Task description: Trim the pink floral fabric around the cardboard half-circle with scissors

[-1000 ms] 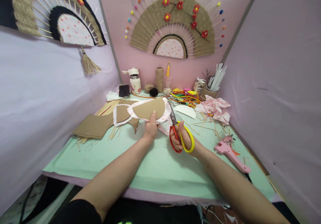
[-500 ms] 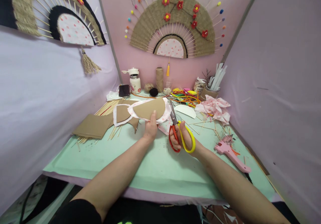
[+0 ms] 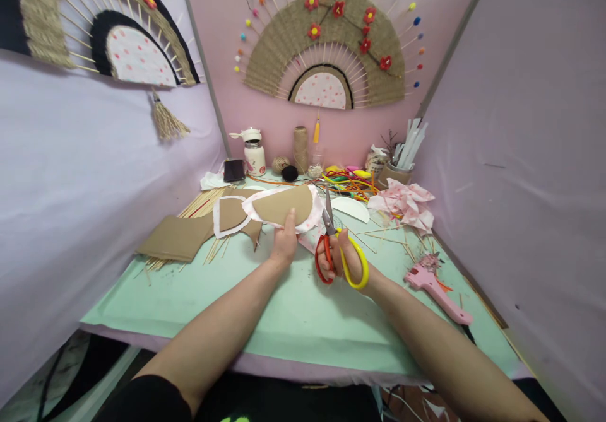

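My left hand (image 3: 285, 240) pinches a half-round piece of brown cardboard (image 3: 279, 206), its thumb on top and the other fingers hidden beneath. White fabric with pink dots (image 3: 308, 223) lies under the cardboard and sticks out as a border around it. In my right hand (image 3: 348, 258) is a pair of scissors (image 3: 328, 220) with one red and one yellow handle loop. The blades point up and away, beside the right edge of the fabric. A fabric scrap (image 3: 310, 240) shows below that edge.
Cardboard sheets (image 3: 173, 238) and thin sticks lie left. A pink glue gun (image 3: 438, 289), crumpled dotted fabric (image 3: 402, 202) and a white half-disc (image 3: 350, 208) are on the right. Twine, a bottle (image 3: 255, 156) and coloured pipe cleaners line the back. Decorated fans (image 3: 265, 62) hang on the walls.
The scissor handles have spread slightly, the red loop shifting left, and the blades stand a little more upright. My left hand and the cardboard have hardly moved.
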`<state>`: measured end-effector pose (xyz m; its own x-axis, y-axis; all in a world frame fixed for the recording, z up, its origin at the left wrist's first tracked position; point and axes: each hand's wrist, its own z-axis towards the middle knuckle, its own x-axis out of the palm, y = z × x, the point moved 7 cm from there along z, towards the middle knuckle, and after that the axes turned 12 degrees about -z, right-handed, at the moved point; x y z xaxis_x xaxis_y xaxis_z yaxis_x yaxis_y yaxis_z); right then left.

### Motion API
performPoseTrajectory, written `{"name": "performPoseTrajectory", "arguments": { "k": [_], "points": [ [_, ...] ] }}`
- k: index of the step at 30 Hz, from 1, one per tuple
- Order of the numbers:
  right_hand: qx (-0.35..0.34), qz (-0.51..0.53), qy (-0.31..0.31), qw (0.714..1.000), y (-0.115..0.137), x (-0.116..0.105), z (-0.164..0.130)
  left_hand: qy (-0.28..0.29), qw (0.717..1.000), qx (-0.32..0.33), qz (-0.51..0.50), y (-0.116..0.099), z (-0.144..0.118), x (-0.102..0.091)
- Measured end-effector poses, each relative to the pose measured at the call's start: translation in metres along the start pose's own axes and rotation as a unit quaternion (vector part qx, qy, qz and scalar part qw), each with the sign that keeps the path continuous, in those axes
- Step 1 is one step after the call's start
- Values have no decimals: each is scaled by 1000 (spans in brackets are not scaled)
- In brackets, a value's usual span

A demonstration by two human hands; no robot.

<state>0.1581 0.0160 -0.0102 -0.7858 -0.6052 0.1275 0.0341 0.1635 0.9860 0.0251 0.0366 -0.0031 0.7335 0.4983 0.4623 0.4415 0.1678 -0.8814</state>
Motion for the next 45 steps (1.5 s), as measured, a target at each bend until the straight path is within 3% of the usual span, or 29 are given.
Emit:
{"name": "performPoseTrajectory", "arguments": {
  "k": [45],
  "points": [
    [6,-54,-36,998,-1,-5,-2,9,1000,6,-7,7,6,-2]
  ]
}}
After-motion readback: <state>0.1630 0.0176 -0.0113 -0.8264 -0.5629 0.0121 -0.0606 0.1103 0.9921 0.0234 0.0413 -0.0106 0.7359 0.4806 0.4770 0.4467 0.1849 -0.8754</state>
